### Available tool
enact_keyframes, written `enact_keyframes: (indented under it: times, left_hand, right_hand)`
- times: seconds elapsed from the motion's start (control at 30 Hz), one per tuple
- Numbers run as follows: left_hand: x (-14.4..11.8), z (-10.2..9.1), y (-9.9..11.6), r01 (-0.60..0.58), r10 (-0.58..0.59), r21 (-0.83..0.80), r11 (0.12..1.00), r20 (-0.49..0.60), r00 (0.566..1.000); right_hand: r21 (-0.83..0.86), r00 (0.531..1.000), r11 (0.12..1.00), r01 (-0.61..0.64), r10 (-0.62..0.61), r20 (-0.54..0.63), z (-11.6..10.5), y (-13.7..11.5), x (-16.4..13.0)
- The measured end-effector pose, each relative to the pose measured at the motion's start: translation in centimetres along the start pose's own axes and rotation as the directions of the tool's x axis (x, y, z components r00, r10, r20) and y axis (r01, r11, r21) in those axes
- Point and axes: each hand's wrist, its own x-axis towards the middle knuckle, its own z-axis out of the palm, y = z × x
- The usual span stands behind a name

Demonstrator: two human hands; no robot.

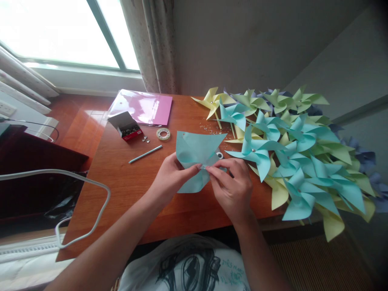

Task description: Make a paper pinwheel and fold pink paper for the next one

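Note:
A light blue paper pinwheel sheet (198, 147) is held up over the middle of the table, its corners partly curled in. My left hand (174, 171) grips its left side, the thumb pressing near the centre. From the right, the fingertips of my right hand (232, 180) pinch at the same centre; whatever small thing may be between them is hidden. To the left lies a pale blue paper stick (145, 154). Beyond it are a roll of tape (163, 134), a few metal thumbtacks (146, 139) and an open red box (129, 130) with tacks inside.
Many finished blue, yellow, green and purple pinwheels (260, 149) are piled on the table's right side. A pink folder (154, 109) lies at the back left. Small scraps (209, 129) are scattered near the pile. A white tubular frame (103, 210) stands at the table's left edge.

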Motion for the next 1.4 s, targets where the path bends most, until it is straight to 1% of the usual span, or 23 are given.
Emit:
enact_keyframes:
  times: [0.33,0.53,0.73,0.87,0.97,1.07,1.17,1.27,1.4]
  left_hand:
    - [0.1,-0.2,-0.1,0.011,-0.011,-0.003,1.000,0.084,0.996]
    - [0.1,-0.1,-0.3,-0.040,0.039,0.007,0.999,0.043,0.998]
    - [0.4,-0.3,-0.5,-0.099,0.098,0.097,0.990,0.014,0.995]
    - [0.4,-0.4,-0.8,-0.162,0.158,0.210,0.964,0.036,0.987]
    - [0.3,-0.4,-1.0,-0.241,0.224,0.293,0.925,0.092,0.970]
    - [0.2,-0.5,-0.9,-0.325,0.290,0.364,0.873,0.149,0.945]
    - [0.1,-0.5,-0.8,-0.386,0.345,0.414,0.824,0.174,0.922]
    - [0.2,-0.6,-0.7,-0.383,0.348,0.421,0.822,0.160,0.924]
    - [0.2,-0.7,-0.8,-0.327,0.308,0.370,0.870,0.111,0.945]
  right_hand:
    - [-0.017,1.000,1.000,-0.013,0.013,0.025,-0.1,0.0,0.2]
    - [0.001,0.998,1.000,-0.028,0.028,0.051,-0.2,-0.1,0.3]
    - [0.107,0.996,0.992,-0.074,0.068,0.064,-0.7,-0.5,0.6]
    - [0.181,0.989,0.973,-0.143,0.136,0.049,-1.2,-1.2,2.2]
    - [0.214,0.974,0.952,-0.217,0.195,0.118,-1.1,-2.0,4.0]
    - [0.222,0.958,0.940,-0.258,0.219,0.185,-0.5,-2.6,5.8]
    - [0.214,0.951,0.938,-0.273,0.230,0.205,-0.1,-3.0,6.9]
    - [0.259,0.955,0.926,-0.275,0.233,0.182,-0.3,-3.2,7.2]
    - [0.334,0.948,0.892,-0.305,0.250,0.199,-1.0,-2.8,6.5]
